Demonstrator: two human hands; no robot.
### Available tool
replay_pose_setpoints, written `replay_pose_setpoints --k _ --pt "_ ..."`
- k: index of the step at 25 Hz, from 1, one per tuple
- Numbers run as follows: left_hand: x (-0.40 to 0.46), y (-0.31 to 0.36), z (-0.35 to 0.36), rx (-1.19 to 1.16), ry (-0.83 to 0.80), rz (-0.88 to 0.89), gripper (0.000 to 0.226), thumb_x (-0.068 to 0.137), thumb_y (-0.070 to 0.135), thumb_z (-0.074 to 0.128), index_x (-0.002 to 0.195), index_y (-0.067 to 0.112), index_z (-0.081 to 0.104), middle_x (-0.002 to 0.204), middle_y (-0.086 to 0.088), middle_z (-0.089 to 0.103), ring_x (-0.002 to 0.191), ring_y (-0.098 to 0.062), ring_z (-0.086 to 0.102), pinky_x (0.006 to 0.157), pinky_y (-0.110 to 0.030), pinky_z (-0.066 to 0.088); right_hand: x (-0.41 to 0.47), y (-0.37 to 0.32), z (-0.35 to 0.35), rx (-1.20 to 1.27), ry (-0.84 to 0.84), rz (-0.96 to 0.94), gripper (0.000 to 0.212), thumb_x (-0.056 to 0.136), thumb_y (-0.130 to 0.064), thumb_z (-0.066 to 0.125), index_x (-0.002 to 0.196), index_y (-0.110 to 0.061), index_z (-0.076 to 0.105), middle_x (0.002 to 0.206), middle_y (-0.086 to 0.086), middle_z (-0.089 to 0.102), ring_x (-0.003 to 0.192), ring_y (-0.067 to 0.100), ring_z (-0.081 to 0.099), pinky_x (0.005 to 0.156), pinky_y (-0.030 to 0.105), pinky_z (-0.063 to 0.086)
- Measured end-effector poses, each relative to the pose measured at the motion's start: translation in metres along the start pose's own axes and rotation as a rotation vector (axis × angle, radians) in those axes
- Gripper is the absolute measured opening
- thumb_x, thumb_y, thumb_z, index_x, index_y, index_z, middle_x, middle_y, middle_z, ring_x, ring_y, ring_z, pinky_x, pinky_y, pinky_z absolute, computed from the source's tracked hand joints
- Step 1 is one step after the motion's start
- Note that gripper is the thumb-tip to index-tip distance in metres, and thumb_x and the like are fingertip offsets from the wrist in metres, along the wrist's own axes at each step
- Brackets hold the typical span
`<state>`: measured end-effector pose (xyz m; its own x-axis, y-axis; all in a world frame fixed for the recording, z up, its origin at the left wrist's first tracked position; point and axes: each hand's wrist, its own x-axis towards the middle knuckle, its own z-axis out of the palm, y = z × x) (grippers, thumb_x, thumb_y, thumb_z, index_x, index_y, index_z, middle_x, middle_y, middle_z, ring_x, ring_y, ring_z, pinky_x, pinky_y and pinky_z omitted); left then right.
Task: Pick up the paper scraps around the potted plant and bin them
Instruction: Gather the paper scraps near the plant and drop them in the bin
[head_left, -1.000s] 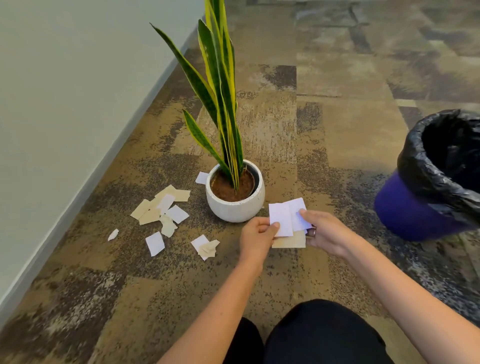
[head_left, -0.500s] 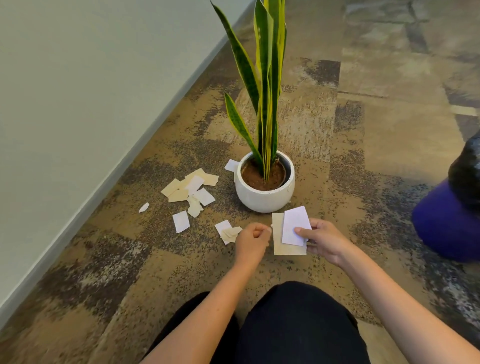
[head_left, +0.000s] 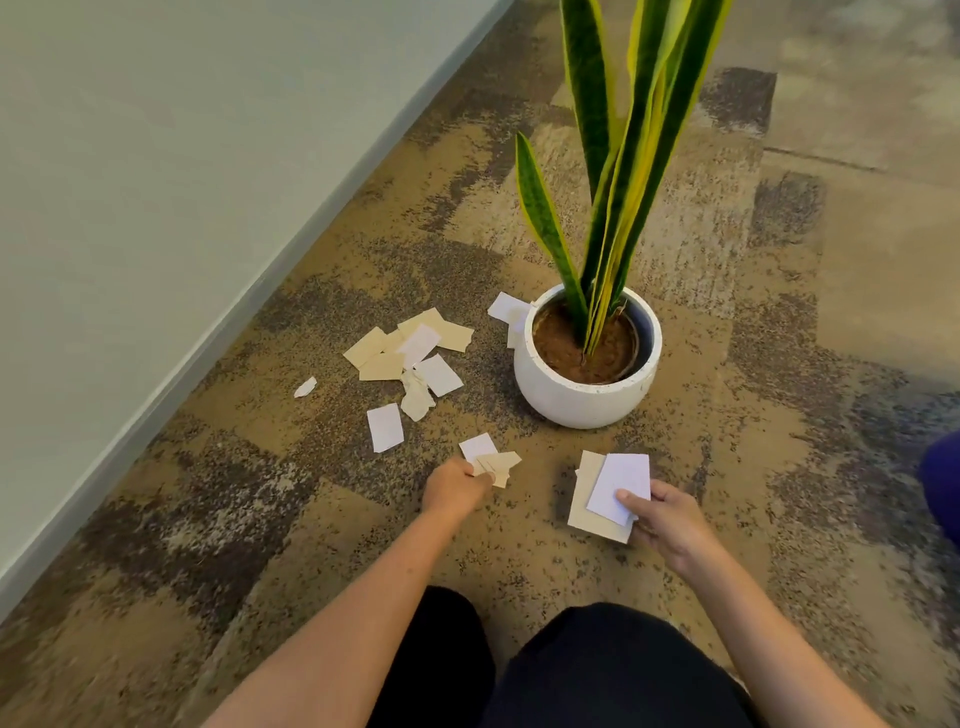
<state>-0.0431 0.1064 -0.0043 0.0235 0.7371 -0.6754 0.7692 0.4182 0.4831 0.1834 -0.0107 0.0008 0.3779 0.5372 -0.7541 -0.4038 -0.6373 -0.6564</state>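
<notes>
A snake plant stands in a round white pot (head_left: 576, 395) on the carpet. My right hand (head_left: 662, 522) holds a small stack of paper scraps (head_left: 605, 493), a white one over beige ones, in front of the pot. My left hand (head_left: 452, 488) pinches a little pile of white and beige scraps (head_left: 491, 457) lying on the carpet just left of that. Several more scraps (head_left: 410, 353) lie scattered left of the pot, one white piece (head_left: 506, 306) sits behind it, and a tiny bit (head_left: 305, 387) lies near the wall.
A pale wall with a grey skirting board (head_left: 171, 374) runs diagonally along the left. The purple bin (head_left: 943, 478) shows only as a sliver at the right edge. My knees in dark trousers (head_left: 597, 670) fill the bottom of the view.
The view has swung left, pushing the bin almost out of frame. My left hand let go of the held stack and moved left onto the small pile; my right hand keeps the stack.
</notes>
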Motion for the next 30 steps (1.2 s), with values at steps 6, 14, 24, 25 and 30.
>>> replay_pose_setpoints --k 6,14,24,25,30 --pt "0.027 0.008 0.013 -0.153 -0.024 -0.124 0.058 0.084 0.035 0.068 0.125 0.006 0.039 0.122 -0.015 0.06 0.109 -0.035 0.06 0.09 -0.044 0.052 0.031 0.009 0.015 -0.042 0.026 0.04 0.032 0.086 -0.007 0.065 0.118 -0.007 0.059 0.103 0.002 0.063 0.09 0.016 0.059 0.085 0.038 0.05" --pt "0.033 0.007 0.02 0.101 0.156 -0.042 0.04 0.089 0.035 0.061 0.119 0.009 0.056 0.125 -0.01 0.054 0.111 -0.031 0.056 0.082 -0.04 0.049 0.044 0.012 0.036 -0.053 -0.03 0.052 0.028 0.086 -0.006 0.065 0.115 -0.007 0.061 0.103 0.005 0.068 0.093 0.019 0.063 0.074 0.032 0.051" --pt "-0.007 0.005 -0.035 -0.496 -0.227 0.294 0.013 0.087 0.018 0.067 0.094 0.027 0.061 0.089 0.003 0.07 0.084 -0.01 0.066 0.078 -0.029 0.054 0.014 -0.026 0.086 -0.176 -0.275 -0.025 0.022 0.09 -0.013 0.061 0.111 -0.009 0.066 0.098 0.004 0.075 0.092 0.019 0.07 0.071 0.031 0.058" --pt "-0.01 0.008 -0.041 -0.49 -0.277 0.319 0.014 0.086 0.018 0.067 0.094 0.028 0.061 0.087 0.004 0.07 0.082 -0.008 0.066 0.076 -0.026 0.053 0.011 -0.034 0.093 -0.165 -0.315 -0.022 0.022 0.09 -0.014 0.061 0.111 -0.009 0.067 0.096 0.004 0.076 0.089 0.018 0.071 0.07 0.031 0.058" --pt "-0.013 0.018 -0.07 -0.423 -0.138 0.384 0.014 0.086 0.022 0.068 0.097 0.017 0.06 0.08 -0.01 0.066 0.073 -0.017 0.063 0.063 -0.027 0.047 0.003 -0.079 0.133 -0.06 -0.482 0.015 0.028 0.092 -0.039 0.055 0.094 -0.02 0.075 0.093 0.005 0.075 0.082 0.019 0.071 0.068 0.036 0.059"
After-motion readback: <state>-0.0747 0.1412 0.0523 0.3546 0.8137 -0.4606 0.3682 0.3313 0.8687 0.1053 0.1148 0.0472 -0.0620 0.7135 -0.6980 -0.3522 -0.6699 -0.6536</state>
